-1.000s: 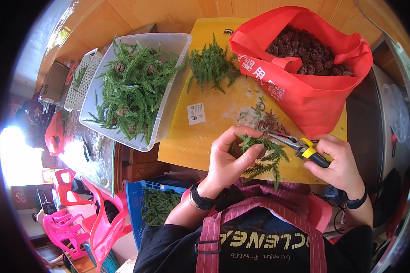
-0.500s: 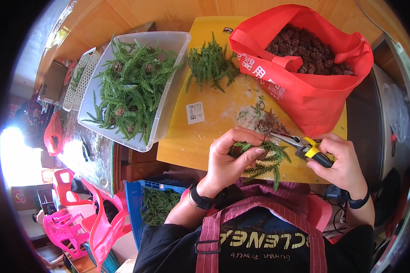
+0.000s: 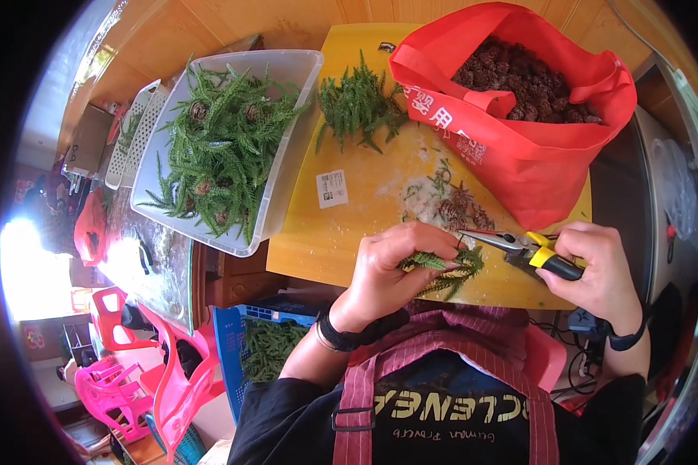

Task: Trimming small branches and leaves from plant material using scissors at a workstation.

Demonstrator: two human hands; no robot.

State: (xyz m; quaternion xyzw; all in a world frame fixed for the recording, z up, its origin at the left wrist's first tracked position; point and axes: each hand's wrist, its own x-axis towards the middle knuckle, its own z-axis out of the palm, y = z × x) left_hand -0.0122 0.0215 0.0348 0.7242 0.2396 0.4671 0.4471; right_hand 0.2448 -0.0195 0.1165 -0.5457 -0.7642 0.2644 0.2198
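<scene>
My left hand pinches a green artificial pine sprig between thumb and fingers, over the near edge of the yellow table. My right hand is closed round the yellow-and-black handles of a pair of pliers. The long jaws point left and reach the top of the sprig beside my left fingertips; whether they grip its stem I cannot tell. Just beyond the jaws, brown pine cones lie among white powder and green bits. Further back is a heap of loose green sprigs.
At the left, a clear plastic bin holds sprigs with pine cones. A red bag full of pine cones stands at the back right. A white label lies on the table. Below, a blue basket holds more greenery.
The sprig has turned in my left hand, and its fronds now hang lower and closer together. My right hand and the pliers have shifted slightly to the right.
</scene>
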